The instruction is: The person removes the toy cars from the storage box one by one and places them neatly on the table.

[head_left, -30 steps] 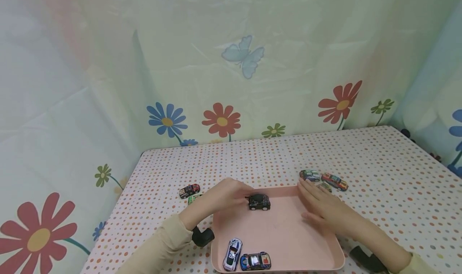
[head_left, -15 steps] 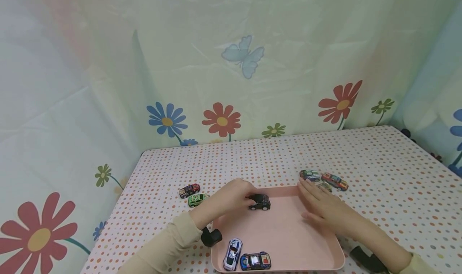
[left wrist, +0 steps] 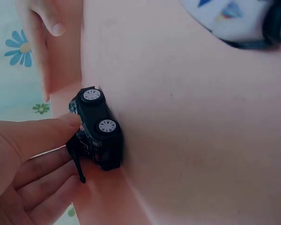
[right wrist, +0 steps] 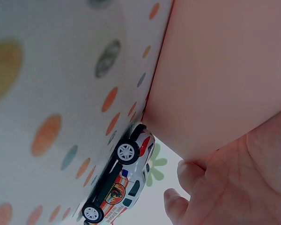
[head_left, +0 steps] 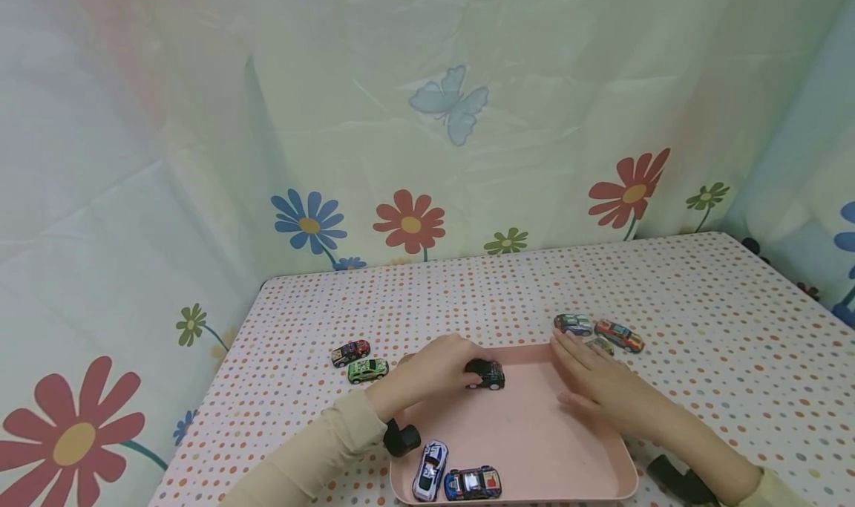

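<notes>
At the far side of the pink tray (head_left: 521, 433), my left hand (head_left: 434, 370) pinches a black toy car (head_left: 490, 374). In the left wrist view the thumb lies against the side of this black toy car (left wrist: 96, 129), with the other fingers behind it. A thin black rod sticks out from the car. My right hand (head_left: 604, 384) rests over the tray's right rim with its fingers stretched out. Inside the tray's near left corner are a white toy car (head_left: 430, 471) and a blue toy car (head_left: 473, 483).
Left of the tray, a red-and-black toy car (head_left: 350, 353) and a green toy car (head_left: 368, 371) stand on the dotted tablecloth (head_left: 467, 299). Beyond the right hand are a green-and-white toy car (head_left: 573, 324), an orange toy car (head_left: 619, 335) and another, partly covered by the fingers.
My left hand has moved right and closed its fingers on the black toy car, which has shifted slightly right. The green toy car is now fully uncovered. My right hand stays put.
</notes>
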Demonstrator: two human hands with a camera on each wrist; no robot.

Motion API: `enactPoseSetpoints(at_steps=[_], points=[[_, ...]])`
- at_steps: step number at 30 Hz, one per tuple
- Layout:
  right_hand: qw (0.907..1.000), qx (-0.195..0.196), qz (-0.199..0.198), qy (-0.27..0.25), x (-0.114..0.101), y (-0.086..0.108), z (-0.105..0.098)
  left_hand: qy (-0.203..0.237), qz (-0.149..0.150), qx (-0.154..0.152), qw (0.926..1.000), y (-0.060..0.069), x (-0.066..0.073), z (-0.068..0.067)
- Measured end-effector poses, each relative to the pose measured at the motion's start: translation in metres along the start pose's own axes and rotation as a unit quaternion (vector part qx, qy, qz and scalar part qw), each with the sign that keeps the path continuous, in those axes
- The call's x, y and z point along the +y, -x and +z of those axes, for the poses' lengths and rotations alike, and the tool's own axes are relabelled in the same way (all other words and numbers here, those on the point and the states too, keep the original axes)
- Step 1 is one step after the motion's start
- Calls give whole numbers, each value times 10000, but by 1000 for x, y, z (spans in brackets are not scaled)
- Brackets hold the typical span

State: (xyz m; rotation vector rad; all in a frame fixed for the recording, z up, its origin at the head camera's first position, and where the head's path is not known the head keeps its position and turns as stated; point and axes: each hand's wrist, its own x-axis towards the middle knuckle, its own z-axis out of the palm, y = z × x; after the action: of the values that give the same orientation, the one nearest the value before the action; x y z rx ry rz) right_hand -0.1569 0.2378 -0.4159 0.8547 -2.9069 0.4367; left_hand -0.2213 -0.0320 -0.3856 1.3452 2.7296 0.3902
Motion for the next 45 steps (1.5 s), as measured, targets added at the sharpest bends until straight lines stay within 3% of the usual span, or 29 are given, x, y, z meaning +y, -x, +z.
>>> enactPoseSetpoints(at_steps=[7,13,21,25,30,35,39,45], points=[[9999,86,-77,24,1,-1,2,98,-126,160,9997,-1,-2,1],[10000,-72,29,-26,0,-1,1,92,-219,185,9995,-2,-1,2],[10000,-24,8,7,-1,-1,0,755,-366,439,9955,2,-3,-2],[10000,14,-17,44,-1,0,-1,1256,-503,650,9887,5,-6,-9],[10000,64,-45,49,-1,0,0,2024,-568,922,9733,10,-11,-16],[9998,144,-109,49,0,0,1,2147,-557,1152,9683,16,-17,-20],[9999,79,-83,46,1,0,1,2064,-651,920,9720,21,-21,-18],[9999,80,-81,45,1,0,1,1467,-417,206,9881,29,-25,-18]])
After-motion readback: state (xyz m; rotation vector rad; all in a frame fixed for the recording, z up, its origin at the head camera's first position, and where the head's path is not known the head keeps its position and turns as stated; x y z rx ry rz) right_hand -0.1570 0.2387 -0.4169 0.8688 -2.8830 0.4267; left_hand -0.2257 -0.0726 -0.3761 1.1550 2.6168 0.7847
